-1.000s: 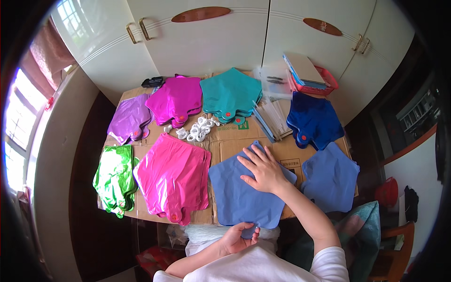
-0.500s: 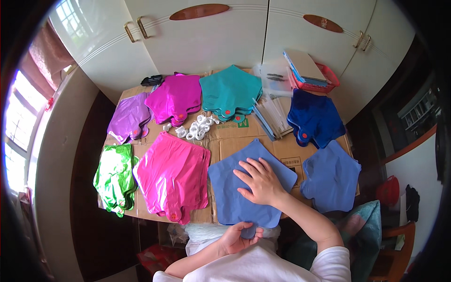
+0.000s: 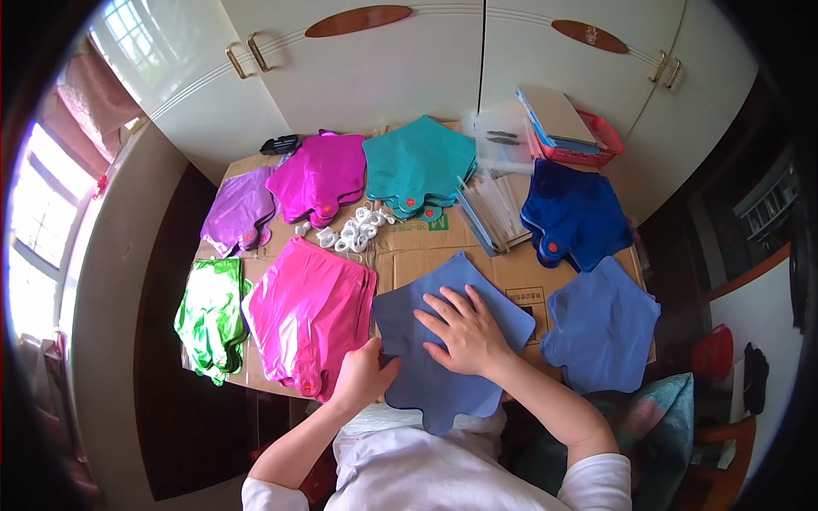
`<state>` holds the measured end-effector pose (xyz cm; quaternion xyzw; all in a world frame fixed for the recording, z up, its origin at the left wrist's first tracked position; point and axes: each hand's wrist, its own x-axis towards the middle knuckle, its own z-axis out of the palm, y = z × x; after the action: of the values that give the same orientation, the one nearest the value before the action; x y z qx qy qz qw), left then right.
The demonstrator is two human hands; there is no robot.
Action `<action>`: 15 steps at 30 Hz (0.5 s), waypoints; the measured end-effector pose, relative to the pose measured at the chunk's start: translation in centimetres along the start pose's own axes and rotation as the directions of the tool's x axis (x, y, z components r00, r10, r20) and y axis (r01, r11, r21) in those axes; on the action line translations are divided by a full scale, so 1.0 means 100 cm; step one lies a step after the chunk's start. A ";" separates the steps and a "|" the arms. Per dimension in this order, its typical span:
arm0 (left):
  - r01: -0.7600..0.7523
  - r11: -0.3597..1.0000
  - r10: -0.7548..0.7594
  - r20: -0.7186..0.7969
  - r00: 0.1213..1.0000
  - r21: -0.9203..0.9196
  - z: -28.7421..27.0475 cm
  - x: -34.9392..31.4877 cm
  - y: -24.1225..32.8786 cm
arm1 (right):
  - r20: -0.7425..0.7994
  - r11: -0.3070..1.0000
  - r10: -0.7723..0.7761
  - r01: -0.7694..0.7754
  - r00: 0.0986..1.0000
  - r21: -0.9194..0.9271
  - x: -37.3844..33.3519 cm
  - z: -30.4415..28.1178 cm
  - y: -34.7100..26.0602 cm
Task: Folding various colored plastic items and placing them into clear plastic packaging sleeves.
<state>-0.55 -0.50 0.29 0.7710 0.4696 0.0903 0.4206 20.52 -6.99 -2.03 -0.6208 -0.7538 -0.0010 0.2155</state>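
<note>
A flat dusty-blue star-shaped foil balloon (image 3: 402,317), deflated, lies at the table's front edge in front of me, its rounded neck tab hanging toward my lap. My right hand (image 3: 464,334) rests palm down on its middle, fingers spread. At its left edge my left hand (image 3: 362,373) is closed, thumb and forefinger pinching the foil. I cannot tell whether one sheet or a stack lies under my palm. Close to my left hand is a pile of hot-pink foil balloons (image 3: 307,311). More dusty-blue foil balloons (image 3: 603,319) lie to the right.
Cardboard (image 3: 409,247) covers the table. Farther back lie purple (image 3: 237,209), magenta (image 3: 319,175), teal (image 3: 419,162) and navy (image 3: 575,213) balloons, with green ones (image 3: 209,311) at left. White ribbon coils (image 3: 354,232), clear sleeves (image 3: 494,209) and a red basket (image 3: 603,140) are there too.
My left hand has left the balloon's neck tab, moved up and left, and now pinches the left edge. My right hand has stayed nearly in place on the foil.
</note>
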 end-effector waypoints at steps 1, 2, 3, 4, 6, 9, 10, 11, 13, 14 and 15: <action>-0.025 0.989 0.031 -0.043 0.999 0.145 0.001 0.005 0.001 | 0.003 1.000 -0.002 0.002 1.000 0.007 0.000 0.001 0.000; -0.043 0.957 0.069 -0.080 0.994 0.288 0.003 0.008 0.001 | 0.006 1.000 -0.003 0.003 1.000 0.014 0.000 0.002 0.000; -0.044 0.958 0.077 -0.106 0.991 0.283 0.005 0.011 0.000 | 0.004 1.000 -0.008 0.008 1.000 0.021 0.000 0.002 0.001; -0.046 0.959 0.085 -0.132 0.988 0.279 0.006 0.014 -0.001 | 0.002 1.000 -0.013 0.013 1.000 0.028 0.000 0.002 0.001; -0.039 0.967 0.082 -0.166 0.983 0.250 0.008 0.018 0.002 | 0.010 1.000 -0.013 0.013 1.000 0.028 -0.001 0.002 0.002; -0.021 0.982 0.050 -0.154 0.987 0.186 0.011 0.020 0.005 | 0.038 1.000 -0.006 0.006 0.999 0.013 0.000 0.000 0.002; -0.021 0.985 0.043 -0.126 0.991 0.170 0.012 0.020 0.001 | 0.046 1.000 -0.010 0.010 0.999 0.010 0.001 0.000 0.002; -0.020 0.988 0.035 -0.099 0.994 0.154 0.012 0.020 -0.002 | 0.053 1.000 -0.015 0.014 0.999 0.007 0.001 0.000 0.002; -0.033 0.977 0.034 0.002 0.999 0.208 0.005 0.017 0.016 | 0.060 1.000 0.006 -0.007 0.998 0.012 0.000 0.001 0.003; -0.042 0.971 0.031 0.051 0.998 0.236 0.003 0.016 0.023 | 0.063 1.000 0.015 -0.016 0.998 0.015 -0.001 0.001 0.004; -0.132 0.963 0.129 0.025 0.991 0.235 0.006 0.015 0.024 | 0.058 1.000 0.013 -0.014 0.998 0.027 0.000 0.001 0.004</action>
<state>2.14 -0.11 1.27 0.8452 0.4231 0.0575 0.3214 20.87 -6.92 -2.21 -0.6225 -0.7555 0.0290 0.2021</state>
